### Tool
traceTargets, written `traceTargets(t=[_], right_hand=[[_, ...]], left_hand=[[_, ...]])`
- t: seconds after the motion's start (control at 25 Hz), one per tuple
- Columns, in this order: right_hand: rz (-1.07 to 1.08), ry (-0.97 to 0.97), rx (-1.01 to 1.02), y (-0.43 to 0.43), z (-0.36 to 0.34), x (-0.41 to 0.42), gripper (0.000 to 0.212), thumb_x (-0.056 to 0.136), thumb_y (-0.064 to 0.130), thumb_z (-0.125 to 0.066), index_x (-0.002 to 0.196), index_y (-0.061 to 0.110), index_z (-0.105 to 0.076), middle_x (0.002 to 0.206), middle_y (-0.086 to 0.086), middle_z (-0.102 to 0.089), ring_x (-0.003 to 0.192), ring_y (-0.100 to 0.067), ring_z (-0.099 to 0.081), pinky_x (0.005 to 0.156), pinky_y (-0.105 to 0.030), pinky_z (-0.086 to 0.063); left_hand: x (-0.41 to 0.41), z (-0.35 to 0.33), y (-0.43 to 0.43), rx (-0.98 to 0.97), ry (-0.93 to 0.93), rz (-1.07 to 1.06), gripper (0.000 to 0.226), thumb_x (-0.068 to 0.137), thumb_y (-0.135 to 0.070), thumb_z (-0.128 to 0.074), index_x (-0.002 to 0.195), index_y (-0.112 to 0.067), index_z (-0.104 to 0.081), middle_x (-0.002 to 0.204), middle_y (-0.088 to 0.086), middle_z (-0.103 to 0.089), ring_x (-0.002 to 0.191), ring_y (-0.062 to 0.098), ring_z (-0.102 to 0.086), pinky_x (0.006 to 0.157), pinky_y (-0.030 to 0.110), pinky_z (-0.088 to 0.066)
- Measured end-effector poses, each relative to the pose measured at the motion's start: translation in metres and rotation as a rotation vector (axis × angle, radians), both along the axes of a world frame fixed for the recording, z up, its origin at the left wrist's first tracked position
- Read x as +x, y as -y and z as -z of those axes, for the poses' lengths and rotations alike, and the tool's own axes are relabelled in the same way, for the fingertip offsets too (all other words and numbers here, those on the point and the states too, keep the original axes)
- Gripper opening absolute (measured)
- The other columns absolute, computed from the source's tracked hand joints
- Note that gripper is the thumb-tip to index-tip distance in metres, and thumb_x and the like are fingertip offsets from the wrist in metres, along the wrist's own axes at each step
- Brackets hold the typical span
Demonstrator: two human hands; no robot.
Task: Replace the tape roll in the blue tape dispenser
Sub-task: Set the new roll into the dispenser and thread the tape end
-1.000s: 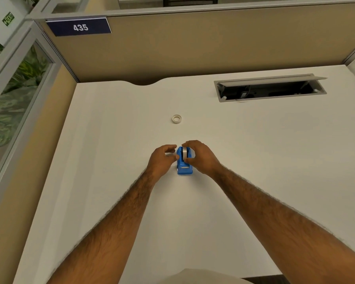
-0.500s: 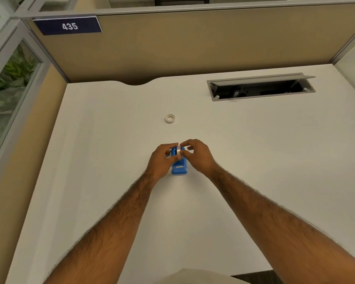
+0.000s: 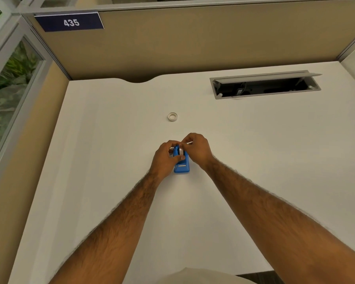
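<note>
At frame centre my left hand [image 3: 164, 157] grips the small blue tape dispenser [image 3: 181, 168], which stands on the white desk [image 3: 111, 140]. My right hand [image 3: 197, 149] pinches the pale tape roll [image 3: 181, 151] in its top. Just above, a loose white ring [image 3: 172, 116] lies flat. An open cable tray [image 3: 264, 87] sits upper right, and a tan partition [image 3: 193, 42] carries a 435 sign [image 3: 70, 22] upper left.
</note>
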State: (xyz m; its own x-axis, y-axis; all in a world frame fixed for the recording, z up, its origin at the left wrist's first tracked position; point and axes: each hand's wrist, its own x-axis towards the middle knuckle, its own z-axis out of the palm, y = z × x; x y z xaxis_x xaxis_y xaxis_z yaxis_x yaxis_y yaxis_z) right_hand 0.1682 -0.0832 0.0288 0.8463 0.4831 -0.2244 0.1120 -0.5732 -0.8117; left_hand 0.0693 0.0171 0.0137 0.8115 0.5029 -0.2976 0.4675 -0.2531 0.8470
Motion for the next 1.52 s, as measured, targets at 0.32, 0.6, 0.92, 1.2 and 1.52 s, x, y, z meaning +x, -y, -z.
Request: traceTargets(t=[0.32,0.6,0.92,1.2,1.52], right_hand=[[0.029,-0.122,0.078,0.005,0.003,-0.003,0.004,0.086,0.011,-0.07,0.088,0.012,-0.067,0.095,-0.001,-0.068,0.09,-0.018,-0.065,0.079,-0.031,-0.055],[0.074,-0.128,0.085,0.002,0.002,-0.003,0.004,0.085,0.009,-0.067,0.088,0.006,-0.068,0.088,-0.004,-0.069,0.081,-0.018,-0.065,0.071,-0.028,-0.055],[0.077,-0.173,0.086,0.001,0.0,-0.002,0.007,0.087,0.007,-0.064,0.092,0.004,-0.067,0.088,-0.005,-0.069,0.077,-0.016,-0.063,0.066,-0.024,-0.054],[0.083,-0.161,0.088,0.001,0.001,-0.005,0.006,0.085,0.007,-0.065,0.09,0.005,-0.066,0.088,-0.005,-0.068,0.076,-0.016,-0.063,0.066,-0.024,-0.053],[0.117,-0.229,0.065,-0.005,-0.001,0.002,0.006,0.086,0.004,-0.063,0.089,0.002,-0.068,0.08,-0.004,-0.067,0.07,-0.015,-0.06,0.061,-0.024,-0.051]], left_hand=[[0.002,0.003,-0.007,-0.041,-0.013,0.038,0.054,0.084,-0.025,-0.077,0.134,-0.018,-0.056,0.133,0.001,-0.059,0.116,0.019,-0.059,0.097,0.031,-0.05],[0.003,0.003,-0.008,-0.032,-0.004,0.042,0.043,0.086,-0.022,-0.075,0.126,-0.02,-0.06,0.127,0.0,-0.061,0.113,0.018,-0.06,0.09,0.025,-0.047],[0.002,0.005,-0.009,-0.047,-0.01,0.041,0.047,0.084,-0.026,-0.077,0.127,-0.02,-0.059,0.128,-0.002,-0.061,0.112,0.016,-0.059,0.088,0.024,-0.045],[0.003,0.006,-0.009,-0.037,-0.002,0.037,0.043,0.086,-0.022,-0.076,0.125,-0.019,-0.06,0.127,0.0,-0.062,0.109,0.015,-0.059,0.087,0.023,-0.048],[0.004,0.005,-0.01,-0.028,-0.02,0.049,0.048,0.083,-0.023,-0.078,0.127,-0.019,-0.058,0.127,0.0,-0.062,0.109,0.015,-0.059,0.088,0.024,-0.044]])
